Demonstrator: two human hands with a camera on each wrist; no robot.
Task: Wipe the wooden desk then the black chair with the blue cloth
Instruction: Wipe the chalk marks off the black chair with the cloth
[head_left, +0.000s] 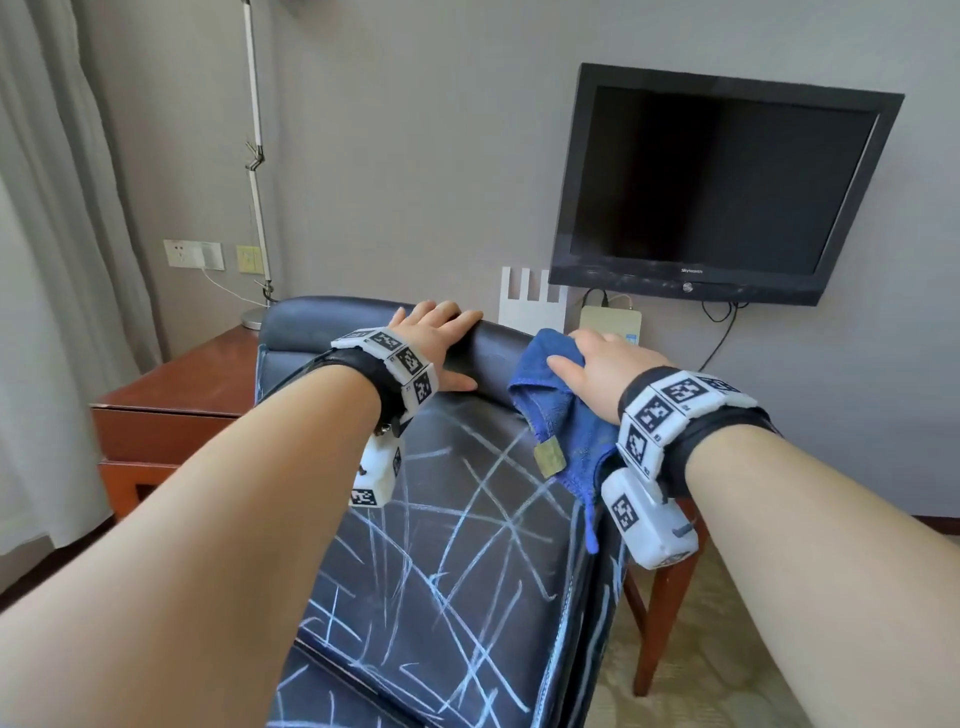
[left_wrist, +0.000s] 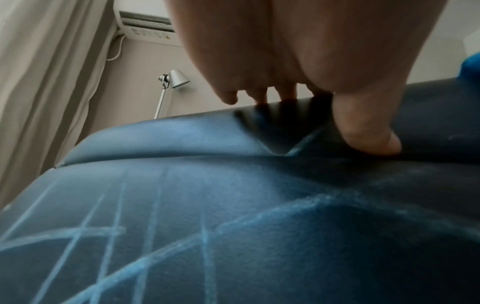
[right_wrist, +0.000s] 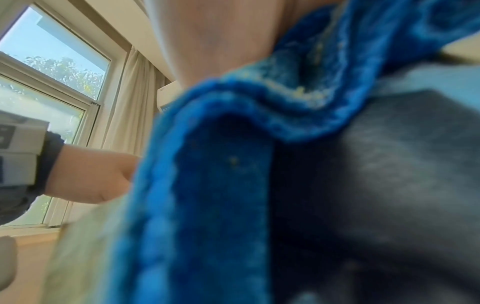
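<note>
The black chair (head_left: 467, 545) fills the middle, its backrest covered in pale chalk lines (left_wrist: 182, 205). My left hand (head_left: 441, 343) grips the backrest's top edge, fingers hooked over the rim and thumb (left_wrist: 363, 131) pressed on the front. To its right, my right hand (head_left: 602, 364) holds the blue cloth (head_left: 550, 410) against the top right corner of the backrest, fingers bent over it. The cloth (right_wrist: 207, 185) hangs down under my palm with a tan label showing. The wooden desk (head_left: 176, 400) stands behind the chair at left.
A black television (head_left: 722, 182) hangs on the wall at right, above a white router (head_left: 530, 306) and a beige box (head_left: 610, 322). A floor lamp (head_left: 257, 156) rises behind the desk. Curtains cover the left side. A wooden chair leg (head_left: 660, 597) stands on the carpet.
</note>
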